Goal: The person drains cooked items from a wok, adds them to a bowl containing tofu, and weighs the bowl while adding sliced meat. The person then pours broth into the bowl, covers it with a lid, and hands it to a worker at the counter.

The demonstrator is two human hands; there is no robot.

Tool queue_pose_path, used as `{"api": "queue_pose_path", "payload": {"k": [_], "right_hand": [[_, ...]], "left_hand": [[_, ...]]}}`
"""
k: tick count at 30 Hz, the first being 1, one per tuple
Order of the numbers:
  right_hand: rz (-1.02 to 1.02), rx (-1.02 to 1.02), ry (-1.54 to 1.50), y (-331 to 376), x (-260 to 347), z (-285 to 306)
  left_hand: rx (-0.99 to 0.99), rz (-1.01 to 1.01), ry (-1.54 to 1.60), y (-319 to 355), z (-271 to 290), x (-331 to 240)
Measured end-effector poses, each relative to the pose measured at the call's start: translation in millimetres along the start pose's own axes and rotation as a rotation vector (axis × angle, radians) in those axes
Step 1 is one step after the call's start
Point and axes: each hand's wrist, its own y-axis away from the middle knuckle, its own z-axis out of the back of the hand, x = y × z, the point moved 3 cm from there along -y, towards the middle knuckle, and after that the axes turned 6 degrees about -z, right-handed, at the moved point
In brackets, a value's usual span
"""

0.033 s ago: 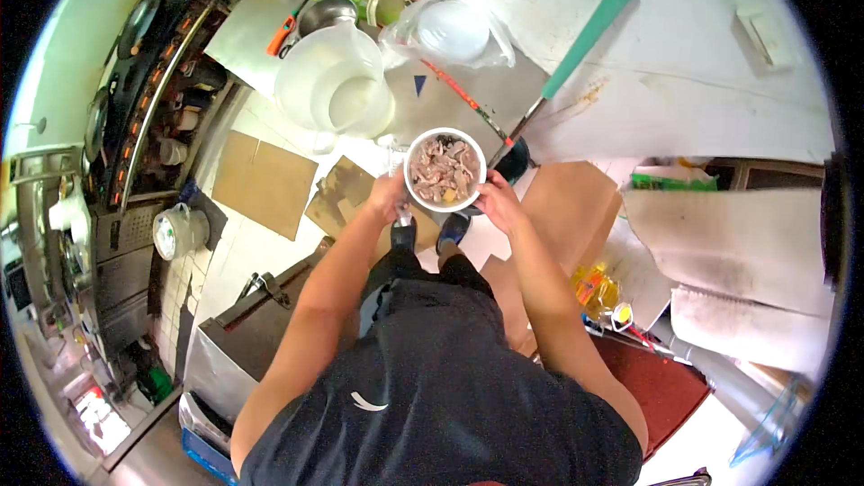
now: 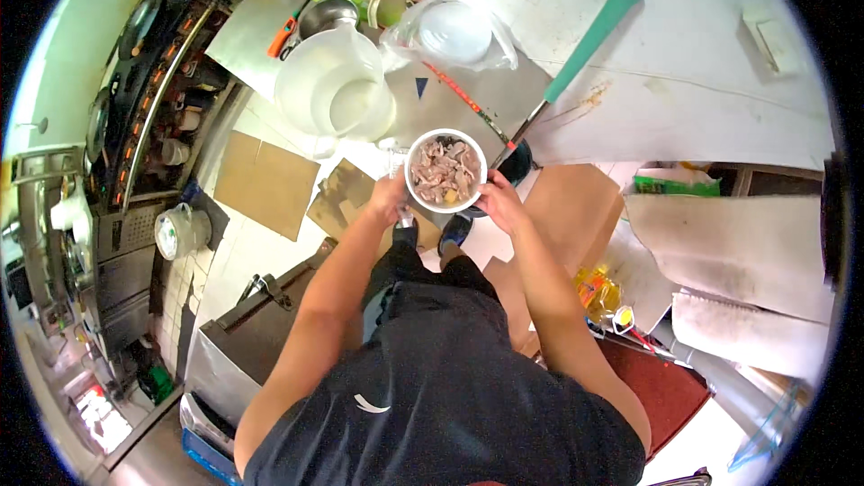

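Note:
A round white bowl (image 2: 448, 209) is held level in front of me between both hands. Inside it lie many cut pieces of pinkish-brown meat (image 2: 445, 166), with a small yellowish piece near the close edge. My left hand (image 2: 389, 198) grips the bowl's left side, its fingers partly tucked underneath. Something clear and plastic-like shows by that hand, too unclear to name. On the opposite side, my right hand (image 2: 500, 202) is closed on the rim. Beyond the bowl, a large translucent plastic tub (image 2: 301, 81) stands at the edge of a metal counter (image 2: 405, 112).
On the counter are a bagged stack of white plastic containers (image 2: 454, 29), a steel pot (image 2: 328, 14) and several jars. A green-handled tool (image 2: 589, 40) leans against the right wall. Cardboard (image 2: 263, 182) lies on the floor. A white bucket (image 2: 182, 230) stands left; a stove (image 2: 153, 90) lies beyond it.

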Motion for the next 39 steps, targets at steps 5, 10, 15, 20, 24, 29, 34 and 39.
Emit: {"api": "queue_pose_path", "payload": {"k": [5, 10, 15, 20, 24, 29, 34, 39], "right_hand": [[-0.056, -0.053, 0.269, -25.5, 21.5, 5.3], [-0.059, -0.151, 0.4, -22.1, 31.6, 5.7], [0.342, -0.524, 0.924, -35.0, 106.8, -14.4], [0.532, -0.497, 1.021, -127.5, 167.5, -66.2], [0.576, -0.735, 1.062, -210.7, 194.5, -47.4], [0.594, -0.815, 0.982, -248.4, 194.9, -18.9], [0.36, -0.689, 0.564, -229.4, 199.5, -47.6], [0.326, -0.66, 0.437, -218.3, 211.2, -55.2]], "left_hand": [[-0.175, 0.003, -0.039, -24.3, 6.5, 1.3], [-0.2, -0.061, -0.035, -24.5, 14.5, 1.7], [-0.28, -0.265, -0.404, 6.1, 24.2, -15.0], [-0.152, -0.721, -0.265, 59.1, -19.2, -71.6], [-0.06, -0.618, -0.514, 13.7, -84.5, -152.4], [-0.194, -0.579, -0.067, -126.3, -138.8, -196.2], [-0.659, -0.554, -0.037, -177.8, -141.4, -189.3], [-0.611, -0.559, -0.296, -209.4, -145.0, -189.8]]}}
